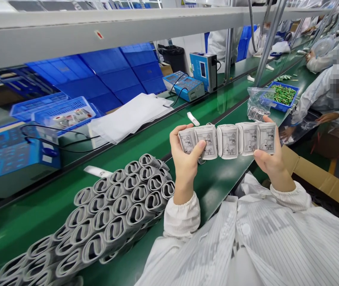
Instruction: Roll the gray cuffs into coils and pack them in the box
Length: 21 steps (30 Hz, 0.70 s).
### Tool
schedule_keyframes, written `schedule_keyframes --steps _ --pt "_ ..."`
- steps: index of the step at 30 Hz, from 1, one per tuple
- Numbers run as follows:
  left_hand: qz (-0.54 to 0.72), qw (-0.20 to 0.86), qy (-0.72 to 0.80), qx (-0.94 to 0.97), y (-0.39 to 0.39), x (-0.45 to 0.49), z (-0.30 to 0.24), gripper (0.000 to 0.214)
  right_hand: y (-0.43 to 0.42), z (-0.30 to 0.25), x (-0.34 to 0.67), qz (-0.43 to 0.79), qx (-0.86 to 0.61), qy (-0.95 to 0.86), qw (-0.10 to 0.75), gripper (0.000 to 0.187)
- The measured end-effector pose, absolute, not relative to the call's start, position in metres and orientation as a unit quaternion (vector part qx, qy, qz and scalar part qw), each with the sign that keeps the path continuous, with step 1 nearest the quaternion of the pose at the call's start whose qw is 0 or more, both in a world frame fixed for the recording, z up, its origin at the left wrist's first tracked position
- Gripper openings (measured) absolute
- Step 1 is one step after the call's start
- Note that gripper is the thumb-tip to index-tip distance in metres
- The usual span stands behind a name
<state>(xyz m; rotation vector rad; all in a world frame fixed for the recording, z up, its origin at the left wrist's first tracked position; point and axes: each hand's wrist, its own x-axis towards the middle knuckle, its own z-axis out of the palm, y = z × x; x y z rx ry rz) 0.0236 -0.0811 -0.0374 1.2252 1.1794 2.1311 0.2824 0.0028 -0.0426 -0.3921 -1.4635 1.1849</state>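
Note:
A row of several rolled grey cuffs [229, 140] with printed diagrams is pressed between both hands above the green belt [217, 178]. My left hand [185, 159] grips the row's left end, thumb over the front. My right hand [272, 161] clamps the right end, fingers behind it. Both arms wear white striped sleeves. A large stack of rolled grey cuffs [112, 214] lies on the belt to the lower left.
Blue test instruments [187, 85] and a blue box [2, 159] stand on the far bench, with white sheets [133, 115] and blue crates behind. A blue tray of green parts [282, 95] and a clear bag [257, 103] lie ahead. Co-workers in white sit at right. A cardboard box [321, 178] is beside me.

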Motion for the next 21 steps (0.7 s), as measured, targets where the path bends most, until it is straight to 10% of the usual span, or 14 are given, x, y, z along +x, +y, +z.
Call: schedule_keyframes --steps 21 --pt "0.774 0.266 0.385 0.426 -0.0775 0.0206 -0.0381 0.066 -0.0042 -0.0416 0.2769 0.592 -0.158 -0.581 0.536 0.098"
